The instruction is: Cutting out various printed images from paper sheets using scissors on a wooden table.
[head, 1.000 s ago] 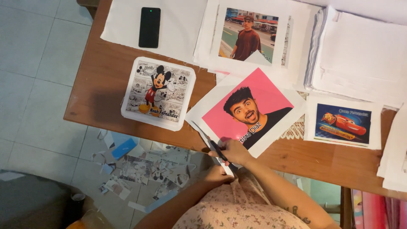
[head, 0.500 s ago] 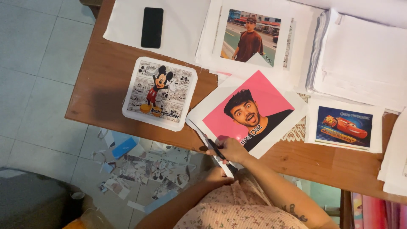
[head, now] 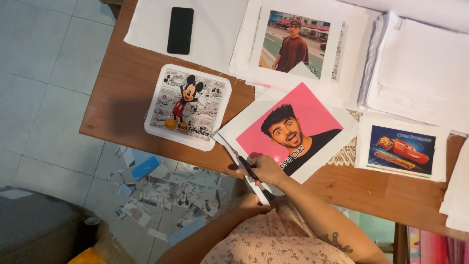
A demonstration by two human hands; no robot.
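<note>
A pink portrait print [head: 303, 115] with a white border lies tilted over the front edge of the brown wooden table [head: 124, 98]. My right hand [head: 266, 170] grips black-handled scissors [head: 244, 164] whose blades run along the print's lower-left white border. Just below the table edge, my left hand [head: 251, 205] pinches the white border strip [head: 260, 194] hanging off the print. A cartoon mouse print [head: 188, 107] lies to the left of the scissors.
A black phone [head: 180, 30] rests on white sheets at the back. A photo print of a person on a street [head: 293, 46], a thick paper stack [head: 420, 73] and a red cartoon car print [head: 403, 151] lie nearby. Paper scraps [head: 171, 195] litter the tiled floor.
The scissors have crept slightly further along the print's white border. Both hands stay in nearly the same place.
</note>
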